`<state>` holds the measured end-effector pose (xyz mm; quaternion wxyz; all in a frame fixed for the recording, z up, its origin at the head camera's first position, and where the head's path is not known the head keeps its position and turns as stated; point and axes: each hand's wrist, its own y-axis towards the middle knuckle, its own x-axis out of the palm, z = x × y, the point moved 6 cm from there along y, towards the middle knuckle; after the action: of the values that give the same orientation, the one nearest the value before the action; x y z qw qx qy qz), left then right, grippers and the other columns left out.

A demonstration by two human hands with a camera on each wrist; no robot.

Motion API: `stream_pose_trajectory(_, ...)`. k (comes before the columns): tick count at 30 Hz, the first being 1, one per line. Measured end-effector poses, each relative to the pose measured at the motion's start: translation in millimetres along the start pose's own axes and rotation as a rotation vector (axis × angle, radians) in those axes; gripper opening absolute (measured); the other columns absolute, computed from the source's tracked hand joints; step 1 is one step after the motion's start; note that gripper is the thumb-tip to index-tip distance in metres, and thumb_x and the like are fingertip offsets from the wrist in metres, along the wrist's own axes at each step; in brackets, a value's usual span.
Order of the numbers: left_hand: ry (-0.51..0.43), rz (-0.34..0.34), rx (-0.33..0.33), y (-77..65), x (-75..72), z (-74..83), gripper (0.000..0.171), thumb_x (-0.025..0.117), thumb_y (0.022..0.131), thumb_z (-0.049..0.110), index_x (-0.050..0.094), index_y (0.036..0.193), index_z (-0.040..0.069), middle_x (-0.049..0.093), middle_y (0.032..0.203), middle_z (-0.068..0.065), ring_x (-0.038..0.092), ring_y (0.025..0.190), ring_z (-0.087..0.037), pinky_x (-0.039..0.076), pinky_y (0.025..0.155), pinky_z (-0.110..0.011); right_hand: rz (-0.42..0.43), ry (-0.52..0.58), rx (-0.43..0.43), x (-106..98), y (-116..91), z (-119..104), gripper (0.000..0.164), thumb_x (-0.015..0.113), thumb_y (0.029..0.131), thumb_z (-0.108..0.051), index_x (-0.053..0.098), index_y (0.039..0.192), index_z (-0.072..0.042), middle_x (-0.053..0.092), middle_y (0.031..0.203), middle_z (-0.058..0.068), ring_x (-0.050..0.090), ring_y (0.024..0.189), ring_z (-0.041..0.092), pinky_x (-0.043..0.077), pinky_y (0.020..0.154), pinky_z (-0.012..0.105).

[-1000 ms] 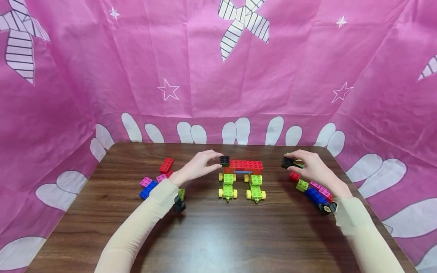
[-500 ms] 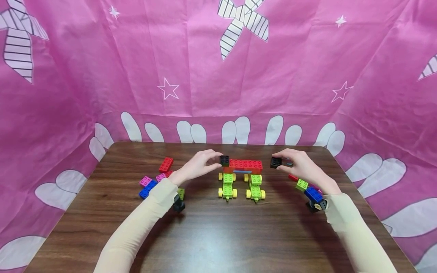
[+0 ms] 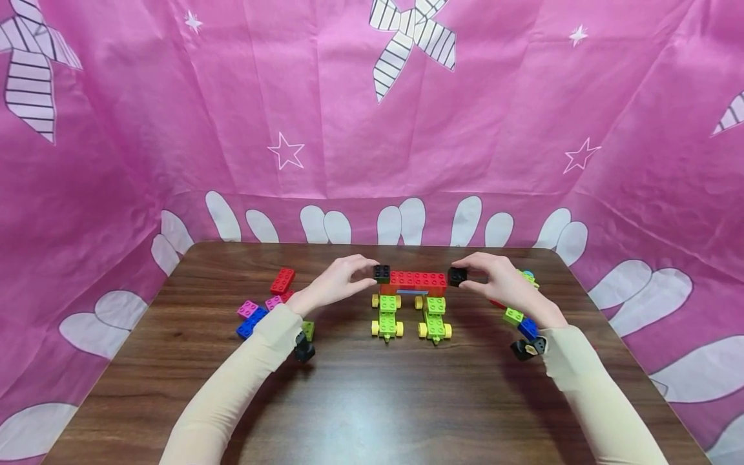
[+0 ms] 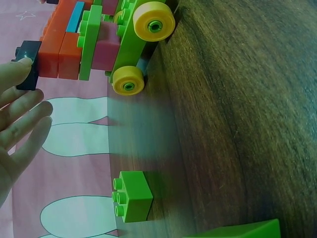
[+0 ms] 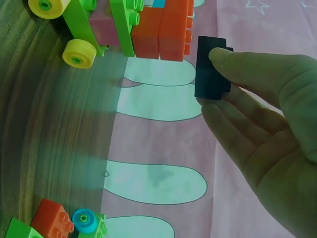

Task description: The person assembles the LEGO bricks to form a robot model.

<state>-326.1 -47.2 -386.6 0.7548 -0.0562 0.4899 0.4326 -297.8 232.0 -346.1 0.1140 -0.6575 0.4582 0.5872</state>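
My left hand (image 3: 343,283) pinches a black toy brick (image 3: 382,274) at the left end of a long red brick (image 3: 417,279); the left wrist view shows this black brick (image 4: 33,52) on top of the red one. My right hand (image 3: 501,281) holds another black brick (image 3: 457,277) between thumb and fingers. In the right wrist view that brick (image 5: 204,74) is apart from the red end, slightly higher. The red layer bridges two green wheeled bases (image 3: 387,321) with yellow wheels. A blue piece (image 3: 412,292) shows below the red brick's front.
On the left of the brown table (image 3: 372,400) lie a red brick (image 3: 283,281), pink bricks (image 3: 247,309) and a blue brick (image 3: 252,322). Green (image 3: 513,316) and blue bricks (image 3: 527,329) lie near my right wrist. A pink curtain (image 3: 349,129) surrounds the table's back and sides.
My right hand has moved left with its black brick, from the right-hand bricks to beside the red brick's right end. My left hand has stayed in place.
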Motion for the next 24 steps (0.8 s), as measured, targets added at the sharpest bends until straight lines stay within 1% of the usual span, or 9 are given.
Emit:
stream_pose_trajectory(5, -0.002, 0.005, 0.010, -0.8, -0.6, 0.6, 0.034, 0.065, 0.088, 0.023, 0.061, 0.120, 0.012, 0.066, 0.105, -0.004, 0.064, 0.099, -0.024, 0.052, 0.087, -0.037, -0.017, 0.010, 0.014, 1.3, 0.5, -1.6, 0.039, 0.077, 0.076, -0.015, 0.066, 0.113, -0.014, 0.069, 0.105, 0.000, 0.065, 0.094, 0.014, 0.053, 0.081, 0.034)
stream_pose_trajectory(8, -0.010, 0.004, 0.021, -0.2, -0.3, 0.6, 0.034, 0.064, 0.089, 0.023, 0.061, 0.120, 0.011, 0.066, 0.104, -0.007, 0.064, 0.098, -0.026, 0.052, 0.087, -0.039, -0.016, 0.014, 0.023, 1.4, 0.3, -2.0, 0.038, 0.076, 0.077, -0.015, 0.066, 0.114, -0.015, 0.069, 0.107, -0.001, 0.065, 0.095, 0.014, 0.053, 0.080, 0.035)
stream_pose_trajectory(13, -0.027, -0.002, 0.020, 0.4, 0.2, -0.4, 0.034, 0.064, 0.089, 0.022, 0.061, 0.120, 0.010, 0.066, 0.105, -0.012, 0.064, 0.098, -0.028, 0.052, 0.086, -0.041, -0.014, 0.023, 0.031, 2.6, 2.1, -1.1, 0.037, 0.075, 0.078, -0.016, 0.066, 0.114, -0.016, 0.069, 0.108, -0.001, 0.065, 0.095, 0.014, 0.053, 0.081, 0.035)
stream_pose_trajectory(24, 0.006, 0.003, 0.014, 0.0, 0.7, -1.2, 0.034, 0.064, 0.089, 0.023, 0.061, 0.121, 0.012, 0.065, 0.103, -0.003, 0.064, 0.096, -0.019, 0.052, 0.085, -0.034, -0.026, 0.004, 0.015, 8.1, 5.6, -1.2, 0.039, 0.076, 0.077, -0.017, 0.066, 0.114, -0.017, 0.069, 0.105, -0.001, 0.065, 0.091, 0.014, 0.053, 0.078, 0.034)
